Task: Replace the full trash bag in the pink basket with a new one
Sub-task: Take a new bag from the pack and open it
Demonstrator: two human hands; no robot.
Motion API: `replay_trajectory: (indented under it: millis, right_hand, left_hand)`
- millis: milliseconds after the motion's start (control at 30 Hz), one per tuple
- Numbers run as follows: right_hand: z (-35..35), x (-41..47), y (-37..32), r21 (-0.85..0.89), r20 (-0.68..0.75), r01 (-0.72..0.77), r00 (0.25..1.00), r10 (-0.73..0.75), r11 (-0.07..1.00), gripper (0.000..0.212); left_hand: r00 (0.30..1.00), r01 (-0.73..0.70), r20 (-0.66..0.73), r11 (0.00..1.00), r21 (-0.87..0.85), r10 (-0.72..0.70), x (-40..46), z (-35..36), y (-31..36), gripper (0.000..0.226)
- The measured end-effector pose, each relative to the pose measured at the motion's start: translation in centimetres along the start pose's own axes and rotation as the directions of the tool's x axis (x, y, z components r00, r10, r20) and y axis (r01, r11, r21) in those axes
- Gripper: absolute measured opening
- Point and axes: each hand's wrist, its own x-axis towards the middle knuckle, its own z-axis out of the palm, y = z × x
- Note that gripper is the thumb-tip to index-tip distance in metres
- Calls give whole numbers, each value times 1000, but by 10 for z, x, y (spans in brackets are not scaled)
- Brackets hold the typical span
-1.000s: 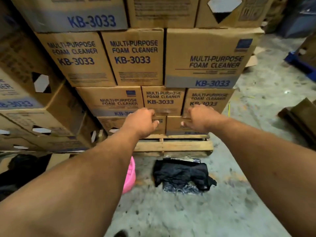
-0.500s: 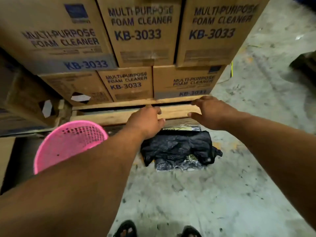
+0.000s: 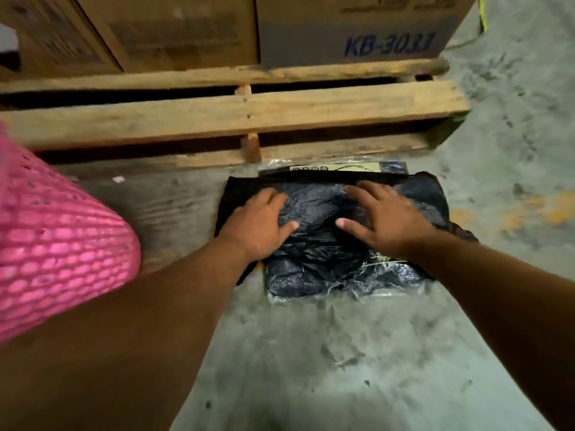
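Observation:
A pack of folded black trash bags (image 3: 320, 253), partly in clear wrapping, lies on the concrete floor in front of a wooden pallet. My left hand (image 3: 258, 225) rests on its left part with fingers spread. My right hand (image 3: 385, 219) lies flat on its right part, fingers apart. Neither hand has closed on the plastic. The pink mesh basket (image 3: 56, 237) fills the left edge of the view, close to my left forearm; its inside is hidden.
A wooden pallet (image 3: 236, 113) runs across the view just behind the bags, with cardboard boxes (image 3: 348, 29) marked KB-3033 stacked on it. Bare stained concrete floor (image 3: 342, 362) spreads below and to the right of the bags.
The view has dropped low and close to the floor. Both hands have come down from in front of the boxes onto the black bags. The pink basket now looms at the left.

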Motion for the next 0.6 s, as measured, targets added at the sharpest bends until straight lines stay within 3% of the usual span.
replay_trajectory:
  millis: [200, 333, 600]
  right_hand:
    - [59, 48, 26, -162, -99, 36, 994, -53, 986, 92]
    - [74, 59, 39, -203, -56, 15, 998, -27, 979, 95]
    - [99, 59, 50, -70, -77, -26, 997, 20, 997, 90]
  left_hand:
    - [975, -145, -141, 975, 170, 169, 48, 45, -25, 100]
    - [992, -82, -82, 979, 184, 99, 56, 65, -41, 108]
    - [996, -68, -52, 992, 109, 74, 55, 85, -54, 107]
